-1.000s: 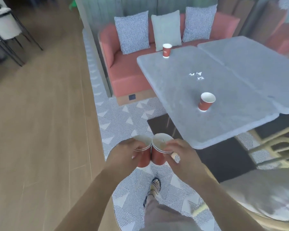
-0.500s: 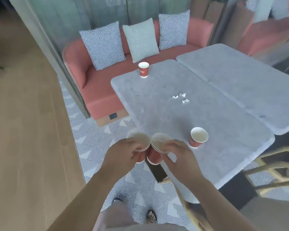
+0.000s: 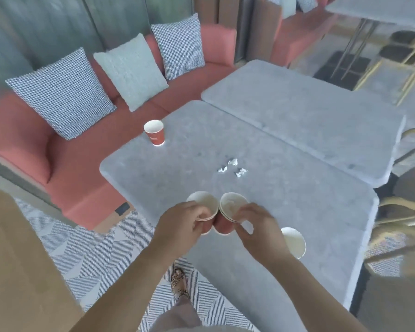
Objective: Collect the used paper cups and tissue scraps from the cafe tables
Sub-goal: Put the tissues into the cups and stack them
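At the lower centre, the left hand point(image 3: 181, 221) grips one cup stack point(image 3: 205, 212) and the right hand point(image 3: 259, 226) grips another stack point(image 3: 230, 209), their fingers curled round the rims and the stacks touching.

The right hand point(image 3: 256, 226) hides part of a paper cup point(image 3: 296, 244) at lower right. How many cups nest in the right-hand stack point(image 3: 233, 207) or the left-hand stack point(image 3: 201, 202) cannot be counted. The chairs point(image 3: 407, 220) at the right edge are blurred and cut off.
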Demonstrator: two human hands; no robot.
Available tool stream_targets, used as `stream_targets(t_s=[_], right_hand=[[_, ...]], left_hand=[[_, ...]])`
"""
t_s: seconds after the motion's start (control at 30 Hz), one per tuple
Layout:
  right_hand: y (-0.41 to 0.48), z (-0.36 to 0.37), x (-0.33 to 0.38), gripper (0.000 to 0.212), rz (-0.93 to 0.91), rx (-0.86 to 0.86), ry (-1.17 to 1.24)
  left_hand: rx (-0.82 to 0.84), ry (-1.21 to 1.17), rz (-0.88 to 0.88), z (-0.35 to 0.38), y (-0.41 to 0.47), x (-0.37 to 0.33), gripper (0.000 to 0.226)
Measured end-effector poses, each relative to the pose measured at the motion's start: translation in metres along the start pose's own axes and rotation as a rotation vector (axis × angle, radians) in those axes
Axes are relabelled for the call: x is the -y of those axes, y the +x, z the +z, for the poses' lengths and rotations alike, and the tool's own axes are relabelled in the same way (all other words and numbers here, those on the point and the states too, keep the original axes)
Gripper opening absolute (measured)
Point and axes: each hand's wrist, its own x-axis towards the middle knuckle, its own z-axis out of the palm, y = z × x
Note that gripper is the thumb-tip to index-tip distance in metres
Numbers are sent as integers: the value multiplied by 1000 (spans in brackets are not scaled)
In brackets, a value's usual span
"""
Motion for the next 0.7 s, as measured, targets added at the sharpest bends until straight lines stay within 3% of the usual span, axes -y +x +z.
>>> stream_targets(t_s=[0.3,0.7], right_hand=[[71,41,1,16,186,-51,-70],[98,44,-31,18,370,102,-211]], left_hand=[[168,-7,158,-1,102,65,25],[312,49,228,34,158,65,18]])
